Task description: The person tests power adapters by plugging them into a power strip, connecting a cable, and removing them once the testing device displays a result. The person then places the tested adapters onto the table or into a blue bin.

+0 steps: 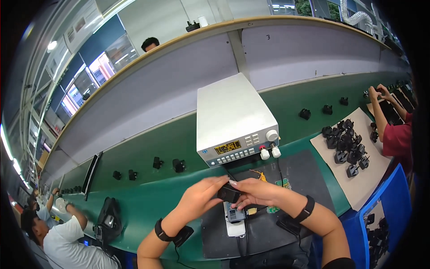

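Observation:
Between both hands is a black block-shaped power adapter [228, 193], held above the dark mat. My left hand [200, 197] closes on it from the left, fingers over its top. My right hand [259, 193] grips it from the right, with the thumb along the upper edge and fingers below. Just under the adapter sits a small grey meter with a display [235, 214], on a white socket strip [235, 229]. A yellow connector [251, 211] lies beside the meter, near green circuit boards [283, 183]. The adapter's underside is partly hidden by my fingers.
A white bench instrument [235, 116] stands behind the dark mat [304, 179]. Several black adapters [347, 143] lie on cardboard [324, 148] to the right, above a blue bin [358, 237]. A black bag [109, 219] rests left. Co-workers sit on both sides.

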`<state>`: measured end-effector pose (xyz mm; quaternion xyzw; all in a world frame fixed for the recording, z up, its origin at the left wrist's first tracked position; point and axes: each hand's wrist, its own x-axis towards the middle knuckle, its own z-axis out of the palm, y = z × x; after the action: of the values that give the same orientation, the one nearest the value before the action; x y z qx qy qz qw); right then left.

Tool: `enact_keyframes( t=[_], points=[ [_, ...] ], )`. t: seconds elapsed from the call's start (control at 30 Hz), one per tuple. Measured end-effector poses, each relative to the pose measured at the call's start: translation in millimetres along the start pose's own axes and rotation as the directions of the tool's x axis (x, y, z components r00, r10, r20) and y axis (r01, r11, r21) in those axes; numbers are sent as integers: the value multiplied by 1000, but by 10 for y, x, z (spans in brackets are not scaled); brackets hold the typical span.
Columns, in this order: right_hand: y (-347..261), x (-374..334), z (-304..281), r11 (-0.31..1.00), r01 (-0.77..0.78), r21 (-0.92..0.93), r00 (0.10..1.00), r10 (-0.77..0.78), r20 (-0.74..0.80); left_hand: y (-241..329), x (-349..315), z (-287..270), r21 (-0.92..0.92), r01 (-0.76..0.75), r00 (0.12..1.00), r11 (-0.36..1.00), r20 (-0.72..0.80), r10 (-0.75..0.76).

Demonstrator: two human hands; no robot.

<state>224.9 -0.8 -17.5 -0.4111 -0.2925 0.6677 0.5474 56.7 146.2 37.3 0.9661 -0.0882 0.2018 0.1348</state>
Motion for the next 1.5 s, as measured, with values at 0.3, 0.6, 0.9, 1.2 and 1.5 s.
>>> enact_keyframes(
  t=[0.3,0.6,0.9,1.2,1.5],
  points=[
    [88,-7,-35,991,76,-107,989,-89,-119,-208,-41,292,-177,149,981,973,-95,-168],
    [39,-130,-31,938,97,-334,957,-181,-229,-271,-23,333,-175,235,962,956,-101,-255],
    [312,-661,-54,449,214,-868,803,-586,-105,-305,16,395,-270,343,931,900,-27,-364],
    [483,-785,42,46,170,-984,758,-644,101,-151,87,375,37,270,962,962,31,-271],
    [303,-641,-171,145,145,-979,572,-819,-36,-154,1,456,57,354,934,933,20,-356]
  ],
)
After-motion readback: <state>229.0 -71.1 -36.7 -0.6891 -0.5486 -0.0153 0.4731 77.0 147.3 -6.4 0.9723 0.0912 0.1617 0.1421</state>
